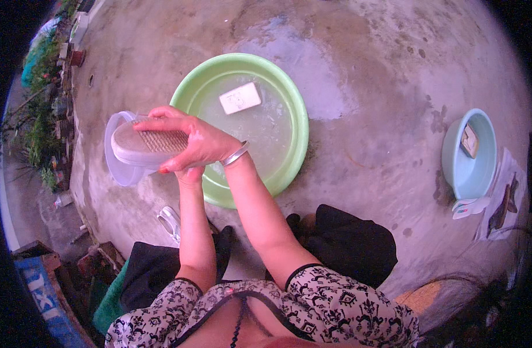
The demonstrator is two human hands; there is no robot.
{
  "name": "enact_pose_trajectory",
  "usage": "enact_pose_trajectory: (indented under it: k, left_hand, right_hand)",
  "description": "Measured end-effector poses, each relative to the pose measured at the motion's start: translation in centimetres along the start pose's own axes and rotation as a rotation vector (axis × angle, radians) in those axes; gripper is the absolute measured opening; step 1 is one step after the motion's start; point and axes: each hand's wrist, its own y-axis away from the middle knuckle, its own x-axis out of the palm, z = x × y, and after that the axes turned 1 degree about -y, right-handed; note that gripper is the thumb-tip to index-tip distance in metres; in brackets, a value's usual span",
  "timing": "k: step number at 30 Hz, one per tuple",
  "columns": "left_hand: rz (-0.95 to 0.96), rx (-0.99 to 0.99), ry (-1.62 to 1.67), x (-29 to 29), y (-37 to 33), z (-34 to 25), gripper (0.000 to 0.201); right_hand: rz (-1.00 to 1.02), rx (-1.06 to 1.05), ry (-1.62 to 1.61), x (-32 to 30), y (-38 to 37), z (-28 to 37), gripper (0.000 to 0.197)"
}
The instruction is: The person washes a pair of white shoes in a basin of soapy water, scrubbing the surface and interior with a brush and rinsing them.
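My right hand [199, 139], with a silver bangle at the wrist, is closed round a pale shoe [126, 145] turned sole up. Its sole is rough and tan where the tread shows. Beneath it, only the heel of my left hand [190, 176] is visible; its fingers are hidden by the shoe and my right hand. Just left of the shoe stands a translucent plastic tub [123, 176]. To the right of my hands is a light green basin [303, 130] holding cloudy water. A white rectangular block [240, 99] with dark markings lies in it.
A light blue basin [472, 177] with a small block inside stands far right. Another pale shoe [171, 224] rests on the concrete floor by my left leg. Potted plants [40, 104] line the left side. A wet patch [289, 52] spreads beyond the green basin.
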Motion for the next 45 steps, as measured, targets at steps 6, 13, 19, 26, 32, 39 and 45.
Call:
enact_pose_trajectory:
  k: [6, 13, 19, 26, 32, 39, 45]
  left_hand:
    - [-0.541, -0.066, 0.016, 0.1, 0.9, -1.4, 0.047]
    - [-0.428, -0.093, -0.261, 2.2, 1.0, -1.6, 0.016]
    - [-0.356, -0.037, -0.782, 8.5, 0.7, -1.0, 0.019]
    - [-0.117, 0.089, -2.001, 11.4, 0.3, -0.5, 0.031]
    - [0.136, 0.379, -2.656, 12.5, -0.6, -1.4, 0.019]
    - [0.292, 0.080, -2.126, 14.9, -2.8, -4.0, 0.011]
    - [0.298, 0.039, -2.207, 15.8, -3.0, -4.5, 0.010]
  right_hand:
    - [-0.160, -0.078, 0.054, -0.3, 0.5, -0.6, 0.065]
    - [-0.446, 0.080, -0.241, -3.2, 2.2, -1.6, 0.058]
    - [-0.753, 0.266, -0.568, -4.8, 3.6, -6.5, 0.056]
    - [-0.741, 0.414, -0.691, -4.5, 3.3, -7.4, 0.061]
    - [-0.712, 0.440, -0.704, -3.6, 3.2, -7.7, 0.057]
    - [-0.586, 0.476, -0.779, -5.0, 3.8, -9.8, 0.047]
    - [-0.739, 0.538, 0.194, -5.7, 4.2, -4.2, 0.032]
